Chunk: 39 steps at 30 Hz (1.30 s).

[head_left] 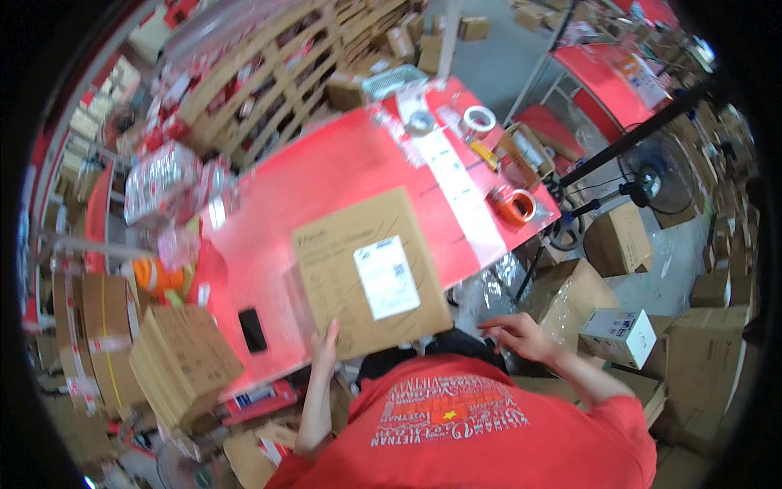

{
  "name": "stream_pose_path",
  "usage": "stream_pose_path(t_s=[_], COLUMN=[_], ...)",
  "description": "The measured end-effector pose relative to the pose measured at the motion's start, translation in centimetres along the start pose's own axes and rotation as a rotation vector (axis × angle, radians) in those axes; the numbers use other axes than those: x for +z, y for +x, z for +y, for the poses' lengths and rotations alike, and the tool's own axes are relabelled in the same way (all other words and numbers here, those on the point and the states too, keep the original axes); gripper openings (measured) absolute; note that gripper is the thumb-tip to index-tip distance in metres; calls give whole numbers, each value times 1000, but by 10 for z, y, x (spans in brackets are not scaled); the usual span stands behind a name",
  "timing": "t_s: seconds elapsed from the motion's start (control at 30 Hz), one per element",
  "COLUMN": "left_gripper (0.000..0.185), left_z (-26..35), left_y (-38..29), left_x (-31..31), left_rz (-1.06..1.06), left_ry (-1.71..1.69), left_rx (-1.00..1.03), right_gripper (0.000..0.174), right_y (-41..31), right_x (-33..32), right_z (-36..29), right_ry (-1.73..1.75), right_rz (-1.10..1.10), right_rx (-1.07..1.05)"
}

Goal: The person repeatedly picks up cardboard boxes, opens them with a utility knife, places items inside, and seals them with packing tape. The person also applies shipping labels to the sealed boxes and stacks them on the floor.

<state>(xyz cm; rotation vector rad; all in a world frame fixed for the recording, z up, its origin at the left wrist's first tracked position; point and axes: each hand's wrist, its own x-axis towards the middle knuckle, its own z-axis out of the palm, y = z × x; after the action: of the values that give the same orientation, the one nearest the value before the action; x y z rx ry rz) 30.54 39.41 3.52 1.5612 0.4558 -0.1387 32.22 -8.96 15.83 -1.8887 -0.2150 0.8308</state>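
A flat brown cardboard box (330,275) with a white printed label (387,278) is above the near edge of a red-topped table (293,177). My left hand (325,347) grips its lower left corner, thumb on top, the other fingers hidden beneath. My right hand (519,335) is off the box, to the right of its lower right corner, with fingers apart and slightly curled and nothing in them. A black smartphone (252,330) lies on the table, left of the box.
Tape rolls (479,120), an orange tape roll (517,206), a yellow-handled tool (483,153) and a small open carton (524,155) are at the table's right side. Stacked flat cartons (183,367) stand at left. A white box (618,336) and a pedestal fan (650,183) are at right.
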Motion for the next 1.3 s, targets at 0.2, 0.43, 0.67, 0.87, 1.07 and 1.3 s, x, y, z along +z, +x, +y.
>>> stream_pose_path(t_s=[0.2,0.43,0.67,0.87,1.07,1.3], left_gripper=[74,89,64,50,53,65], left_z=[65,272,119,-77,-117,-122], left_y=[108,403,257,45,-21,-61], left_x=[9,247,451,455,457,532], left_rz=[-225,-101,-746,-1680,-2121,-2229], left_ry=[-493,-856,-141,597,1090,1398], left_rx=[-253,474,324,152,177,917], right_gripper=[30,30,32,37,42,18], right_y=[-69,-119,-172,-211,-269,-420], right_x=[44,76,110,220,298,352], right_z=[89,134,180,149,117,318], right_ry=[424,206,-147,65,423,572], right_rz=[682,590,895,954,1115,2195], right_rx=[87,266,554,708,882,887])
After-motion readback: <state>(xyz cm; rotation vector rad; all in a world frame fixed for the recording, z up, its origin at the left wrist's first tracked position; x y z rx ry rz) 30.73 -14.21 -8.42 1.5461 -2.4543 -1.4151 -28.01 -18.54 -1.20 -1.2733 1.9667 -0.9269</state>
